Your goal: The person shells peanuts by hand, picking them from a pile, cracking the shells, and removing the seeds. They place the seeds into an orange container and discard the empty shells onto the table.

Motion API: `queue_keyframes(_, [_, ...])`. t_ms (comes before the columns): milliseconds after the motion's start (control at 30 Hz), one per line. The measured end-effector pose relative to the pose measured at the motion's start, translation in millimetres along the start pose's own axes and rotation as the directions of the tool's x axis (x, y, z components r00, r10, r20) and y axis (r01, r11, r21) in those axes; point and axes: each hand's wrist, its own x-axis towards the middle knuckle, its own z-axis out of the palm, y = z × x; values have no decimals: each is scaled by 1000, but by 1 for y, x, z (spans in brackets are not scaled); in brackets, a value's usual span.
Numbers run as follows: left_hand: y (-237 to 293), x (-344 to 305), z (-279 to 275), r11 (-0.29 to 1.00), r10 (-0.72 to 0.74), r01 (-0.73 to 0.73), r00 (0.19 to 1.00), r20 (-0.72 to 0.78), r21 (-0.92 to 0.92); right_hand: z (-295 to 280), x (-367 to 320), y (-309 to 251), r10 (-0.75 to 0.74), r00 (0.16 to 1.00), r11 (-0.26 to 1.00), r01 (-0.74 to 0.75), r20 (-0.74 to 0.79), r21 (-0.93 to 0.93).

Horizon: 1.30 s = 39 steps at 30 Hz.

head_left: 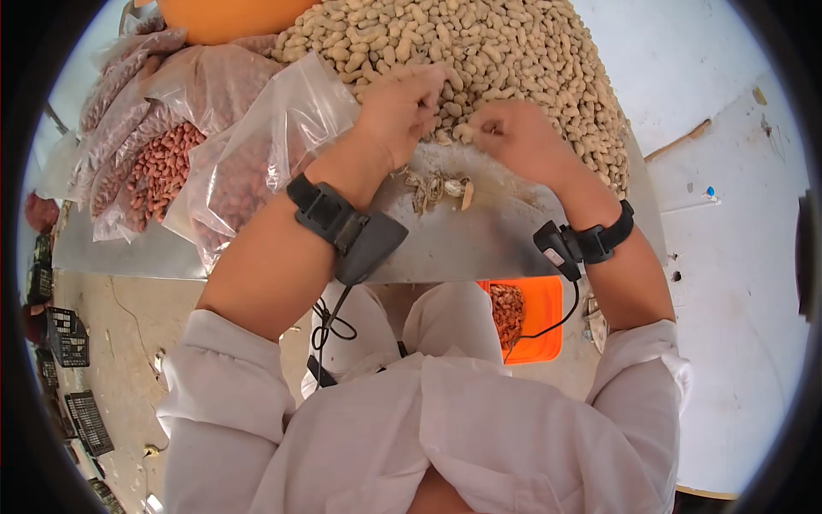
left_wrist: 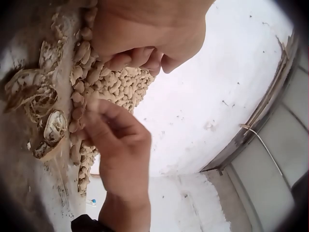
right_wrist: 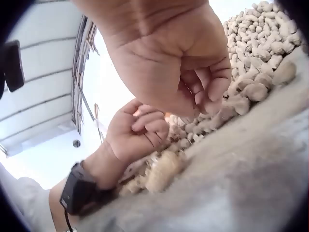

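A heap of unshelled peanuts (head_left: 548, 68) covers the far part of a metal table (head_left: 479, 231). My left hand (head_left: 398, 111) is over the heap's near edge with its fingers curled toward the palm. No object shows in its fingers. Beside it, my right hand (head_left: 522, 141) has its thumb and fingers pinched together at a peanut (head_left: 463, 133) on the heap's edge. In the left wrist view, the right hand (left_wrist: 123, 145) bends down at the front row of peanuts. Empty split shells (head_left: 428, 190) lie on the table between the two wrists.
Clear plastic bags of red shelled peanuts (head_left: 167, 167) crowd the left side, below an orange container (head_left: 231, 17). Under the table edge, an orange bin (head_left: 539, 330) holds reddish-brown bits. Black crates (head_left: 88, 420) stand on the floor at left. Cables hang from both wrist cameras.
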Motion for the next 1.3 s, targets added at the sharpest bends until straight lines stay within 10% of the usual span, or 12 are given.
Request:
queue_keyframes(167, [-3,-5,12,997,68,-66,997,-31,48,-13,19,-5,149,958,817,20,-245,576])
queue_keyframes(433, [-10,-1,9,924,268,-245,963,-41,293,0,21,-8,133,954,832,39,-268,553])
queue_keyframes(633, [-13,-2,8,951,241,-259,963,118,169,-6,8,-6,197,975,739,-78,-103,669])
queue_keyframes(1133, [-21,-7,11,971,175,-181,983,52,153,17,11,2,58,939,903,95,-338,419])
queue_keyframes(1300, [-20,-9,18,976,174,-177,984,28,126,20,12,5,140,939,788,86,-314,609])
